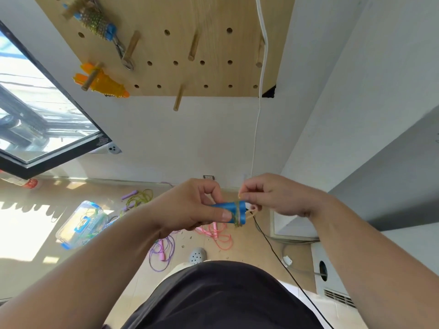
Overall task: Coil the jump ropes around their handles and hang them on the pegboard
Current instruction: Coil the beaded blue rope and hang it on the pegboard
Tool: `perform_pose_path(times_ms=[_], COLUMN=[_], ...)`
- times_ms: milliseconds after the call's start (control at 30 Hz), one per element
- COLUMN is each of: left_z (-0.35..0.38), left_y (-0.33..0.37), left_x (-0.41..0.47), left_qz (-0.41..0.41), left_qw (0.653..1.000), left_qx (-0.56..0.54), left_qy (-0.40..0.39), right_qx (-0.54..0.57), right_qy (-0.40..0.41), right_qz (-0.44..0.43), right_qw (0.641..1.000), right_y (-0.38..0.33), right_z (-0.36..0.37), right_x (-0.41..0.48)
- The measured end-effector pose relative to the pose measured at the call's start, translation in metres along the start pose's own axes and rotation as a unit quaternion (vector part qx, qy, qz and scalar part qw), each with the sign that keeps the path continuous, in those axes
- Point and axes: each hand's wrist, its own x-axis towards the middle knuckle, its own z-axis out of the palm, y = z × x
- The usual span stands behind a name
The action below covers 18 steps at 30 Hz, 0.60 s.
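Note:
My left hand (192, 206) grips a pair of blue jump-rope handles (229, 209) held level in front of me, thumb on top. A few turns of thin yellow-green rope (237, 216) wrap their right end. My right hand (273, 195) pinches the rope's free end just above and to the right of the handles. On the wooden pegboard (213, 74) above hang a coiled blue-handled rope (97, 22) and an orange-handled rope (104, 83). Loose ropes lie on the floor: pink (219, 233), purple (161, 254) and yellow-green with purple handles (137, 198).
Several bare wooden pegs (193, 47) stick out of the pegboard. A white cable (260, 91) runs down the wall on its right. A clear plastic box with blue clips (80, 223) stands on the floor left. A black cable (280, 260) and white furniture (292, 226) are on the right.

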Motion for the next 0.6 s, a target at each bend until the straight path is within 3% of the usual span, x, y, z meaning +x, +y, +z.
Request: perform_pose_path(times_ms=[167,300,433,600], left_z=[0.003,0.001,-0.001,0.003], left_y=[-0.011,-0.016,-0.020,-0.011], left_x=[0.010,0.019,0.025,0.025], left_qz=[-0.015,-0.030,-0.015,0.002], left_qw=[0.978,0.954,0.948,0.959], left_qx=[0.189,0.246,0.198,-0.051], left_qy=[0.084,0.172,0.249,0.279], right_qx=[-0.142,-0.236,-0.215,-0.100], right_qy=[-0.022,0.070,0.160,0.283], right_qz=[0.010,0.009,-0.006,-0.098], right_qw=[0.990,0.969,0.963,0.949], right_y=[-0.024,-0.040,-0.037,-0.025], right_z=[-0.006,0.017,0.044,0.063], right_x=[0.020,0.027,0.021,0.006])
